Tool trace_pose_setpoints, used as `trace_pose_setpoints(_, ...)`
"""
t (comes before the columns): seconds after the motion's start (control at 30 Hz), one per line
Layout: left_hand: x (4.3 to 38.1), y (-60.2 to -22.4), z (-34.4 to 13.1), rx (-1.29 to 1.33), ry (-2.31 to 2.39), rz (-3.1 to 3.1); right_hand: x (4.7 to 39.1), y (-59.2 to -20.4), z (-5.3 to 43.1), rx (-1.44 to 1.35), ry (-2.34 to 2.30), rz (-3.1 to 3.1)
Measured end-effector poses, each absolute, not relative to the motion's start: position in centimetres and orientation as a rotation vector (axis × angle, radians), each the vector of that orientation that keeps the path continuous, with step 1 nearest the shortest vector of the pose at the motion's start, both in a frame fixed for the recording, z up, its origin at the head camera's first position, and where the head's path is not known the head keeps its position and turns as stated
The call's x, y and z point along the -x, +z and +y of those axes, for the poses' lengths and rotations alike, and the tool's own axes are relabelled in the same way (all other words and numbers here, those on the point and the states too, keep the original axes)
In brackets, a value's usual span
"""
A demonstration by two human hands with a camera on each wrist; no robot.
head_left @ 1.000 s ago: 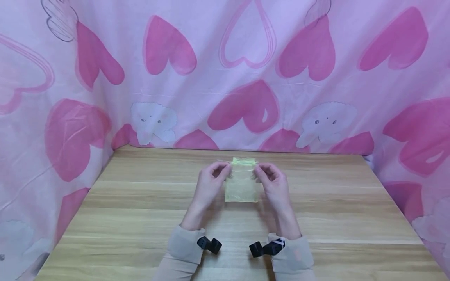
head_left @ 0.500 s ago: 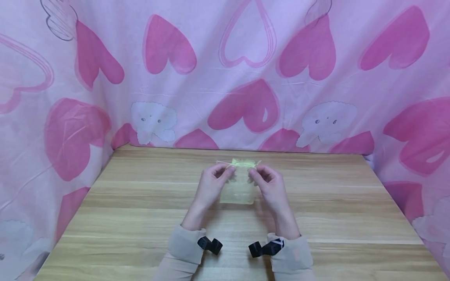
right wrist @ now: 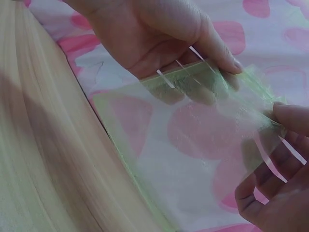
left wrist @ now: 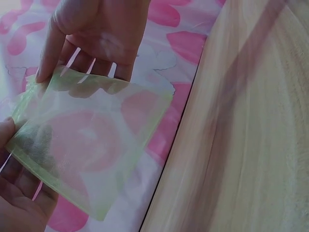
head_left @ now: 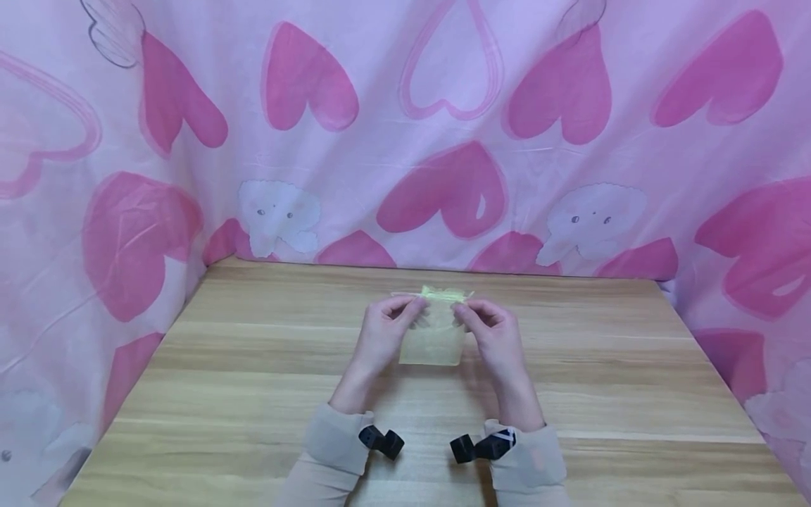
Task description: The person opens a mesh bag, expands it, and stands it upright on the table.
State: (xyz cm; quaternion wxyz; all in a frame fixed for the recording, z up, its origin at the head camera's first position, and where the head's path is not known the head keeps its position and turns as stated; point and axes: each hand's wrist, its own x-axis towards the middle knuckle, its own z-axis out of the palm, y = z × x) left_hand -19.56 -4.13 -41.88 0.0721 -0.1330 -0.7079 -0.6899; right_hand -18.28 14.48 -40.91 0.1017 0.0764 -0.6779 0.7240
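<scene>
A small, sheer yellow-green drawstring pouch (head_left: 432,346) hangs flat between both hands, its bottom edge towards the person. My left hand (head_left: 382,332) pinches its upper left side, and my right hand (head_left: 499,334) pinches the upper right side. Both thumbs lie on the near face, while the other fingers show through the mesh from behind. The ruffled mouth (head_left: 443,293) is gathered, with thin pale drawstring ends (head_left: 405,293) sticking out past each side. In the left wrist view the pouch (left wrist: 96,145) is see-through, with nothing visible inside; the right wrist view shows the same mesh (right wrist: 193,145).
A light wood-grain table (head_left: 266,394) lies beneath the hands. Around its back and sides hangs a pink curtain (head_left: 367,162) printed with hearts and white cartoon animals. Black wrist cameras (head_left: 381,442) sit on both beige cuffs (head_left: 336,438).
Both hands have moved slightly inward, their thumbs shifting onto the pouch's neck. Its mouth looks more gathered, and its lower edge has shifted a little to the left.
</scene>
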Motion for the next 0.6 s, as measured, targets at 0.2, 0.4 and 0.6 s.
trace_pose_setpoints(0.2, 19.0, -40.8, -3.8, 0.365, -2.074, -2.138, 18.3, -40.9, 14.5, -0.214, 2.149, -1.957)
trace_pose_setpoints(0.4, 18.0, -39.1, -3.9, 0.383, -2.095, -2.116, 18.3, -40.9, 14.4, -0.205, 2.138, -1.927)
trace_pose_setpoints(0.6, 18.0, -39.0, -3.7, 0.372, -2.137, -2.067, 18.4, -40.8, 14.0, -0.19, 2.155, -1.845)
